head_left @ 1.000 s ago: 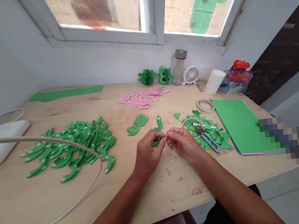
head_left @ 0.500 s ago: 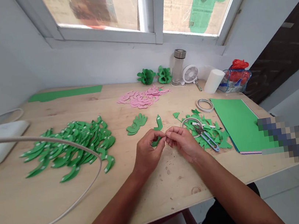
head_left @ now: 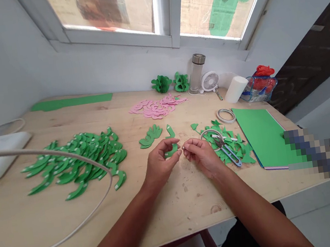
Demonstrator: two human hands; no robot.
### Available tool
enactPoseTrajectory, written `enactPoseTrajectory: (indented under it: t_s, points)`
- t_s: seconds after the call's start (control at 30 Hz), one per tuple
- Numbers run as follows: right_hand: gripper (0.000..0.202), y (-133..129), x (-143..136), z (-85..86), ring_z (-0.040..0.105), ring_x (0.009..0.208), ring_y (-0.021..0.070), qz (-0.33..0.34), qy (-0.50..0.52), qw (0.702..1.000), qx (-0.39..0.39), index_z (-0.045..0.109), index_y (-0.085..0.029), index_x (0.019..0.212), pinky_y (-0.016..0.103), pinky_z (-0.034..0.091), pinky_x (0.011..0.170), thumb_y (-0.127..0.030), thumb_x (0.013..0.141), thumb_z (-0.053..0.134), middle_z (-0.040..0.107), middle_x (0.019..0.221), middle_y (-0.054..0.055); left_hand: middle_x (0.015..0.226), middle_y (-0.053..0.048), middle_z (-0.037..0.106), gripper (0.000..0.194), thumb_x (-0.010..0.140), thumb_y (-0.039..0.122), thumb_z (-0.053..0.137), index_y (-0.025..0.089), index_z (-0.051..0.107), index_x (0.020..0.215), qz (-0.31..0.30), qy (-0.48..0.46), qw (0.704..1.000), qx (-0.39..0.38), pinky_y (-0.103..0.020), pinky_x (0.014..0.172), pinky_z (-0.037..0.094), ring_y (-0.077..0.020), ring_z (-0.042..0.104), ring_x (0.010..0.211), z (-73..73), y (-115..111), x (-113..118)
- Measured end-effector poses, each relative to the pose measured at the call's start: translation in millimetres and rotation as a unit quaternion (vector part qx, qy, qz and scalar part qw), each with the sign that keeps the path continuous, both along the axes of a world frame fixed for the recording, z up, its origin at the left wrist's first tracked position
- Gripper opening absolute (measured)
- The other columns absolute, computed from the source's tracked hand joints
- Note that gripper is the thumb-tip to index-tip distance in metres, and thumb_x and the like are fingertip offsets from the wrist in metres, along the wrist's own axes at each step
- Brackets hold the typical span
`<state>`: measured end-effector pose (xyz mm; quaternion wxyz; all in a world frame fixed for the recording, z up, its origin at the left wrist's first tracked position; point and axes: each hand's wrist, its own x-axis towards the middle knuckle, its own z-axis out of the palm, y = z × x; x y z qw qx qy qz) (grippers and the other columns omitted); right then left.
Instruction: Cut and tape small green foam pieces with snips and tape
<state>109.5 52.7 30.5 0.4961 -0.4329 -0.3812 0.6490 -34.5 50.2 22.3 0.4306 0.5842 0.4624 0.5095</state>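
Note:
My left hand [head_left: 161, 160] holds a curved green paper piece [head_left: 170, 131]. The piece's white-marked tip stands above the fingers, and more of it shows through the gap between thumb and index finger, which are apart. Just to the right, my right hand [head_left: 199, 154] is closed in a pinch on a tiny whitish bit [head_left: 183, 148], too small to make out. The fingertips of both hands are close but not touching. Beyond my left hand lies a small fanned stack of green paper pieces [head_left: 151, 136].
Left is a heap of green paper pieces with white tabs [head_left: 89, 154], with a looping cable [head_left: 111, 180]. Right are green scraps [head_left: 245, 153], thread snips [head_left: 232, 155], a tape roll [head_left: 226, 116] and green sheets [head_left: 265, 138]. Pink cutouts [head_left: 153, 108] and a bottle [head_left: 197, 74] stand farther back.
My left thumb and index finger have parted and drawn slightly away from my right fingertips. The green paper piece has shifted a little left and up with the left hand.

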Motion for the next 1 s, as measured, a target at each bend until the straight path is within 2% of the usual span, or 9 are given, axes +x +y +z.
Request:
enactPoseTrajectory:
  t_s: [0.2, 0.5, 0.67, 0.8, 1.0]
  points:
    - [0.018, 0.6, 0.9, -1.1, 0.046, 0.051, 0.0072, 0.004, 0.014, 1.0, 0.011, 0.066, -0.017, 0.068, 0.022, 0.029, 0.049, -0.034, 0.067, 0.071, 0.059, 0.058, -0.002, 0.092, -0.003, 0.064, 0.039, 0.073, 0.023, 0.063, 0.019, 0.06, 0.111, -0.039, -0.018, 0.999, 0.001, -0.026, 0.08, 0.047, -0.0144, 0.056, 0.087, -0.8, -0.1, 1.9]
    - [0.021, 0.0, 1.3, 1.9, 0.046, 0.051, 0.0078, 0.009, 0.019, 1.0, 0.006, 0.067, -0.017, 0.069, 0.023, 0.029, 0.049, -0.037, 0.068, 0.071, 0.058, 0.058, -0.001, 0.095, -0.005, 0.065, 0.04, 0.074, 0.028, 0.063, 0.017, 0.063, 0.113, -0.019, -0.033, 0.999, -0.019, -0.029, 0.077, 0.05, -0.0178, 0.058, 0.091, 3.9, -1.9, 0.3]
    - [0.021, -0.2, 1.3, 1.9, 0.046, 0.051, 0.0084, 0.012, 0.019, 1.0, 0.006, 0.066, -0.017, 0.068, 0.023, 0.029, 0.05, -0.038, 0.068, 0.071, 0.058, 0.058, -0.001, 0.095, -0.007, 0.065, 0.042, 0.079, 0.03, 0.058, 0.017, 0.061, 0.118, -0.037, -0.047, 0.998, -0.024, -0.029, 0.072, 0.051, -0.0165, 0.06, 0.082, 7.2, -5.1, 0.5]
    - [0.02, -0.7, 1.3, 1.4, 0.047, 0.053, 0.0085, 0.012, 0.021, 1.0, 0.005, 0.065, -0.018, 0.068, 0.023, 0.029, 0.051, -0.037, 0.068, 0.071, 0.059, 0.06, -0.001, 0.087, -0.005, 0.065, 0.038, 0.081, 0.028, 0.054, 0.018, 0.062, 0.117, -0.038, -0.064, 0.997, -0.012, -0.029, 0.07, 0.051, -0.0142, 0.059, 0.073, 9.3, -6.4, 0.2]
    - [0.019, -1.4, 1.6, 3.5, 0.046, 0.052, 0.0076, 0.012, 0.023, 1.0, 0.014, 0.065, -0.017, 0.068, 0.023, 0.029, 0.051, -0.035, 0.069, 0.071, 0.059, 0.06, -0.002, 0.081, -0.003, 0.063, 0.038, 0.083, 0.024, 0.049, 0.016, 0.061, 0.118, -0.04, -0.08, 0.996, -0.017, -0.029, 0.07, 0.049, -0.0131, 0.057, 0.07, 11.0, -6.1, 0.4]
